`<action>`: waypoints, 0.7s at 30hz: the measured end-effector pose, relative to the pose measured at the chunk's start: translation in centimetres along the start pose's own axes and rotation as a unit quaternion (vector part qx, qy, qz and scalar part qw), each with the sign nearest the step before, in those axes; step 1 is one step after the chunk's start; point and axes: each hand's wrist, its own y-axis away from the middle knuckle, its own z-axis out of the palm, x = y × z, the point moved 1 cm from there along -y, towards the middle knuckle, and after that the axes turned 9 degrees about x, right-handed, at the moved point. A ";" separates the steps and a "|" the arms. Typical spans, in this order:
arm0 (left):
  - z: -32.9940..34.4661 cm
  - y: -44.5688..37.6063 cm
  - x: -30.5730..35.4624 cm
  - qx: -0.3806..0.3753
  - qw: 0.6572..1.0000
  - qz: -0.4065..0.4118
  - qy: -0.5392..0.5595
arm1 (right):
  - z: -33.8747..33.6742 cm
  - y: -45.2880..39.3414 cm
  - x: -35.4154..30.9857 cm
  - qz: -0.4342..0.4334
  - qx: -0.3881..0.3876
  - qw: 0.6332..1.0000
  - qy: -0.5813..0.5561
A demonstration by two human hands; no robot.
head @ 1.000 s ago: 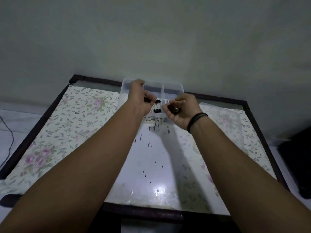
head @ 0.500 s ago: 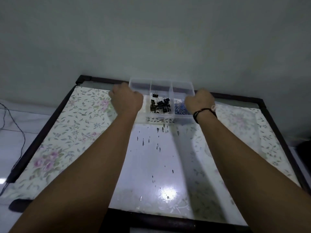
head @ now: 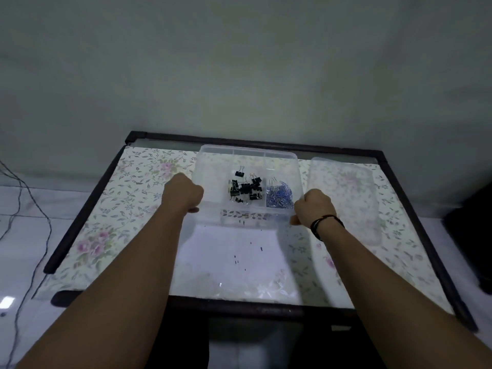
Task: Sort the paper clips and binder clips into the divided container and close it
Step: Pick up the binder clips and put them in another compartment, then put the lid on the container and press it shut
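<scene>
A clear divided container (head: 213,166) stands open at the far middle of the table. Several black binder clips (head: 246,188) lie in its middle compartment. A heap of blue paper clips (head: 279,196) fills the near part of the right compartment. The left compartment looks empty. My left hand (head: 183,194) grips the container's left near side. My right hand (head: 315,207), with a dark band on the wrist, grips its right near corner. The clear lid (head: 346,198) lies flat on the table to the right of the container.
The table (head: 111,209) has a floral cover under glass and a dark frame. A grey wall rises right behind it. Thin cables (head: 26,198) hang over the pale floor at the left. A dark object (head: 476,235) stands at the right edge.
My hands left the clips in the compartments and moved apart to the container's two sides. The container has slid a little toward me, and the view shifted so the lid shows.
</scene>
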 end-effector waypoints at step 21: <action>9.8 12.9 8.3 -0.151 0.923 0.354 0.025 | -7.2 -3.5 13.0 0.203 0.159 0.964 0.069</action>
